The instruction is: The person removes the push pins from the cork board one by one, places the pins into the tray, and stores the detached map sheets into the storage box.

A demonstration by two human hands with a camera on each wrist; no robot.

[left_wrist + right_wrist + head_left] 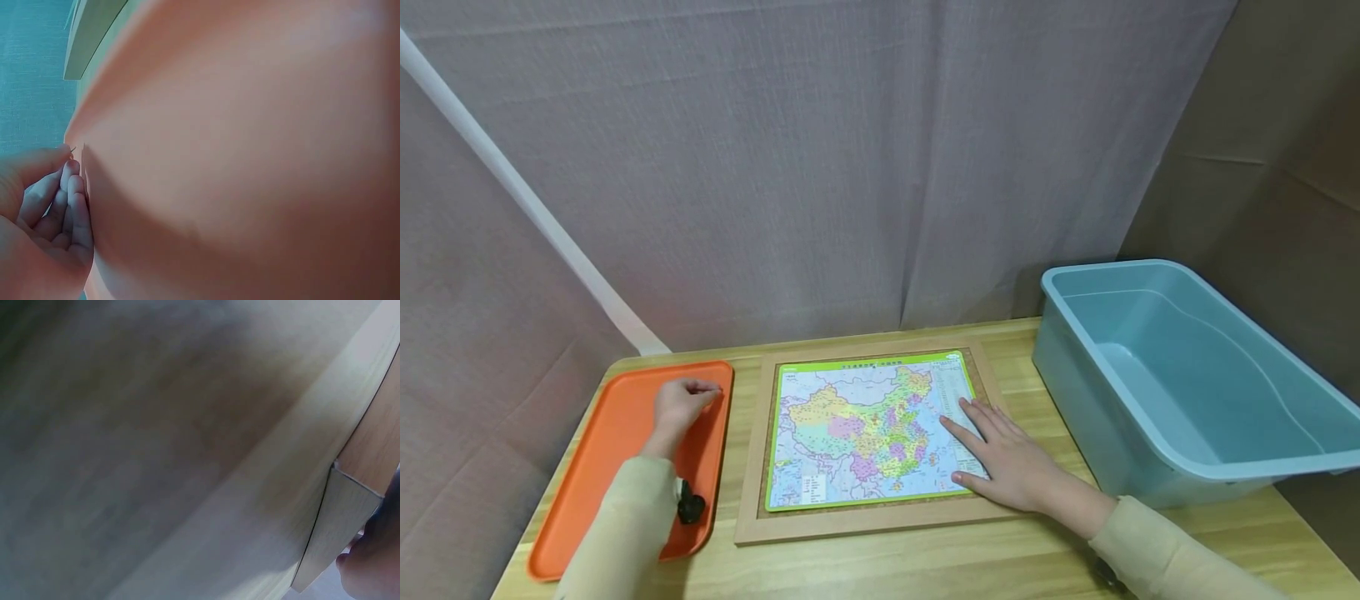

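Note:
My left hand [681,406] hovers low over the far part of an orange tray [598,475], fingers curled. In the left wrist view the thumb and fingertips [72,187] are bunched together against the tray's surface [250,156], and I see nothing held between them. My right hand [1009,467] lies flat, fingers straight, on the right side of a colourful map puzzle [857,425]. The puzzle sits in a wooden frame [751,475]. The right wrist view is blurred and shows only the frame's edge [337,519], the table and a bit of my hand [375,565].
A large, empty light-blue plastic bin [1157,375] stands at the table's right. The wooden table [925,567] has bare strips in front of the frame. A grey curtain hangs behind. A small black device [691,506] sits on my left wrist.

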